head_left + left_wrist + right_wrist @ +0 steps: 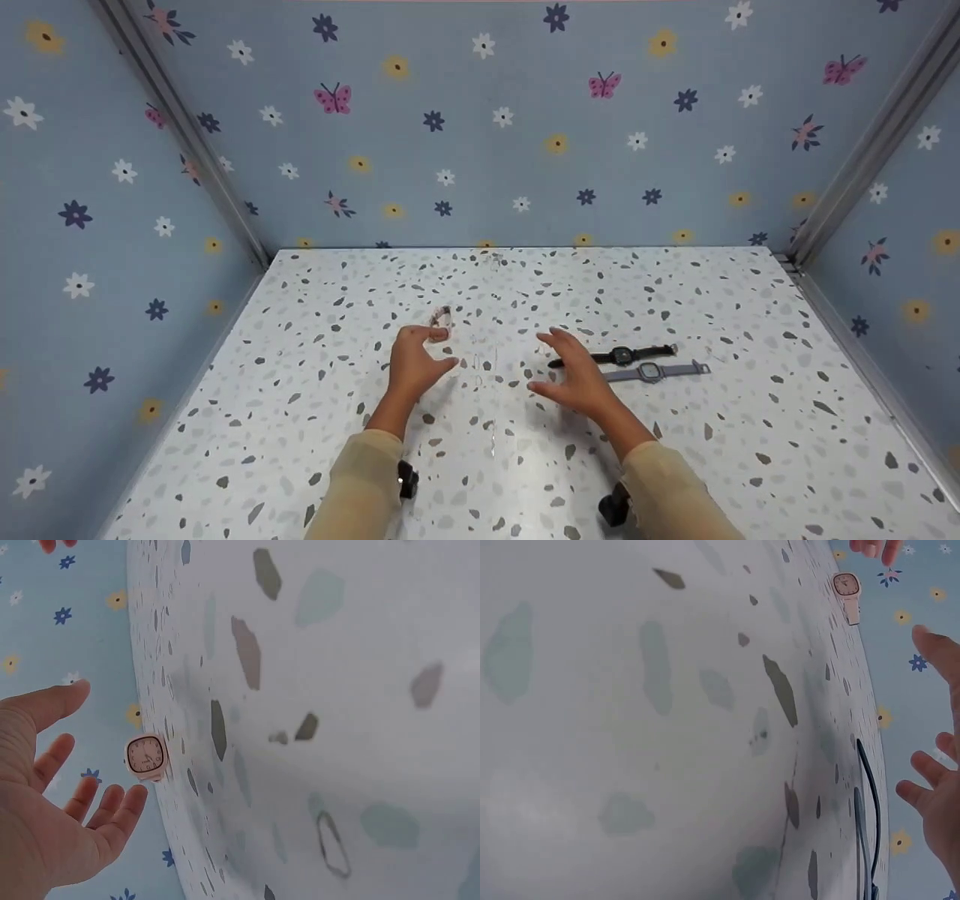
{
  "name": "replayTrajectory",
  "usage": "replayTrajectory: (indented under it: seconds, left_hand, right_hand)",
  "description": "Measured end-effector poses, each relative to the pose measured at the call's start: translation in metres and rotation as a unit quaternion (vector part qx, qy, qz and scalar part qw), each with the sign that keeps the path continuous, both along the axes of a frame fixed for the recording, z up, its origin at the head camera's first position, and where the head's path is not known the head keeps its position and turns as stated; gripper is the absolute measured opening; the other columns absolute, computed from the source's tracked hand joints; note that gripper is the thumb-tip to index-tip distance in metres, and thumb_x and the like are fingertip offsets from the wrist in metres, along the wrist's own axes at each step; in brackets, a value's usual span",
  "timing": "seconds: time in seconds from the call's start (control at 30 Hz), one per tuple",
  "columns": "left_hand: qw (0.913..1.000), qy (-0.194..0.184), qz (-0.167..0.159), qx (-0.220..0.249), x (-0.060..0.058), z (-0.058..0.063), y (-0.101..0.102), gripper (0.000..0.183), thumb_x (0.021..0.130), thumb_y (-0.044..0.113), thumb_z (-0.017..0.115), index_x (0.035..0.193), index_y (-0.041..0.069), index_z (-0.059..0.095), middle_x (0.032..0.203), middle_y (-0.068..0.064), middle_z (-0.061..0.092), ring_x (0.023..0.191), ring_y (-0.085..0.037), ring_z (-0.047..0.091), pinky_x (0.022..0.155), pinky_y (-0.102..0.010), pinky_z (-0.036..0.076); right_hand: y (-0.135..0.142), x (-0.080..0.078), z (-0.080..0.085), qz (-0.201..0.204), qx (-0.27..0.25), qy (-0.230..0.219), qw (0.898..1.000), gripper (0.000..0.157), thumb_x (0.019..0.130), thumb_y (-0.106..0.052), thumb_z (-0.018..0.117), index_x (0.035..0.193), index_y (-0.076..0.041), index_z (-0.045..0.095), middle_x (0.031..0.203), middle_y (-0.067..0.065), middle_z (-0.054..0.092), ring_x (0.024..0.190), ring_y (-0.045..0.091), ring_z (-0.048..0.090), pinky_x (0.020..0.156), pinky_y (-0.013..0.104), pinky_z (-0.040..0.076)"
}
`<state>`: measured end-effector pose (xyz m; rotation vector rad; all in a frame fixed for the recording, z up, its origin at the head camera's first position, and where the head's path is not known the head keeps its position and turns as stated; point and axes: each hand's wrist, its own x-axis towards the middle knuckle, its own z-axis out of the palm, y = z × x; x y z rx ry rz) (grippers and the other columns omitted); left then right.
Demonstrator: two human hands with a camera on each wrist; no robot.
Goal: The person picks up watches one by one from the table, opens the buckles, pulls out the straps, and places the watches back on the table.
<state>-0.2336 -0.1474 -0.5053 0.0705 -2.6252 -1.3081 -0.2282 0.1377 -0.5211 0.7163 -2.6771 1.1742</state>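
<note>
Speckled tabletop (739, 420) beneath left hand (412, 364) and right hand (585, 379), fingers (124, 820) apart.

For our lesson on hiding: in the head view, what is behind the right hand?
Behind the right hand, the black watch shows both ends, with some strap covered; the grey watch shows its face, but one strap end is hidden.

Speckled white table (322, 360), left hand (417, 366) loosely curved just beside a small pale item (441, 318), right hand (576, 376) near a black watch (622, 356) and grey watch (651, 372), flowered blue wall (517, 161) behind.
</note>
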Motion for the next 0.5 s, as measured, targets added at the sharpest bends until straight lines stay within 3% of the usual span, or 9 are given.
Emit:
replayTrajectory:
  seconds: [0.3,0.5]
  left_hand:
    - [0.9989,-0.031,-0.032,-0.013,-0.016,-0.008,-0.016,0.065,0.070,0.020,0.090,0.126,0.004,0.063,0.131,-0.019,0.048,0.122,-0.036,0.048,0.103,-0.047,0.041]
    - [0.9973,-0.065,-0.031,0.018,-0.027,-0.014,-0.021,0.066,0.076,0.016,0.085,0.134,0.003,0.057,0.138,-0.020,0.045,0.128,-0.035,0.044,0.107,-0.047,0.038]
  right_hand:
    - [-0.018,-0.007,-0.003,0.011,0.018,-0.051,0.998,0.094,0.071,-0.037,0.087,0.149,-0.012,0.040,0.155,0.022,0.028,0.142,0.040,0.025,0.112,0.059,0.024]
    - [-0.028,-0.011,-0.006,0.005,0.018,-0.067,0.998,0.095,0.072,-0.036,0.087,0.150,-0.011,0.038,0.155,0.022,0.027,0.142,0.039,0.025,0.113,0.058,0.024]
